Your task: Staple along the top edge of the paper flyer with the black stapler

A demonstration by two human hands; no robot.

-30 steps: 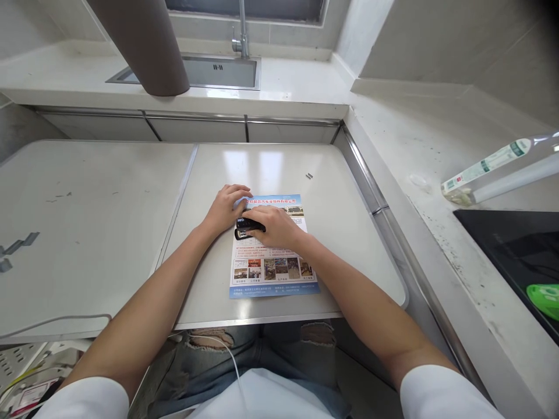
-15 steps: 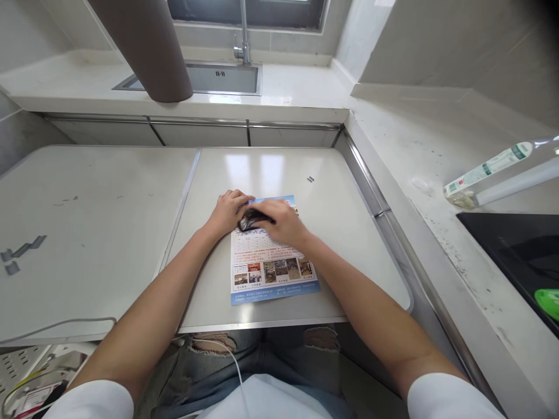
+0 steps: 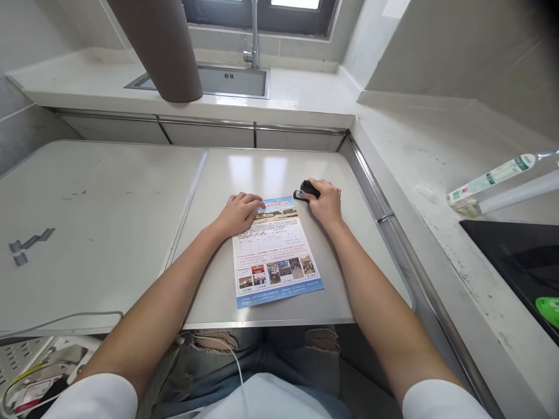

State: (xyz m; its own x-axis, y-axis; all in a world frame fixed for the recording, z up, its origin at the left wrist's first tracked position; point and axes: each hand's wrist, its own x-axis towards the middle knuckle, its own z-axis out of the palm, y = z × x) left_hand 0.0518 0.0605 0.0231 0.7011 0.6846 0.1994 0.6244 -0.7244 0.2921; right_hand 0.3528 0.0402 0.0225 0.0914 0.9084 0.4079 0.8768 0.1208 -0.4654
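Note:
A printed flyer point(image 3: 279, 250) with a blue border lies on the pale table point(image 3: 209, 302) in front of me. My left hand point(image 3: 239, 215) rests flat on its upper left edge, fingers spread and nothing held. At the flyer's upper right corner, my right hand point(image 3: 325, 201) grips a black stapler point(image 3: 309, 187), whose jaws are apart and point left. The staples hidden beneath my right hand, if any, cannot be seen.
Grey staple strips point(image 3: 32, 243) lie on the table's left part. A sink point(image 3: 236, 81) and a brown column point(image 3: 170, 52) are at the back. On the right counter are a clear bottle point(image 3: 502, 180), a black cooktop point(image 3: 515, 250) and a green object point(image 3: 549, 309).
My right hand has moved right with the stapler, from over the flyer's top left to its upper right corner. More of the flyer shows. My left hand stays at the flyer's upper left.

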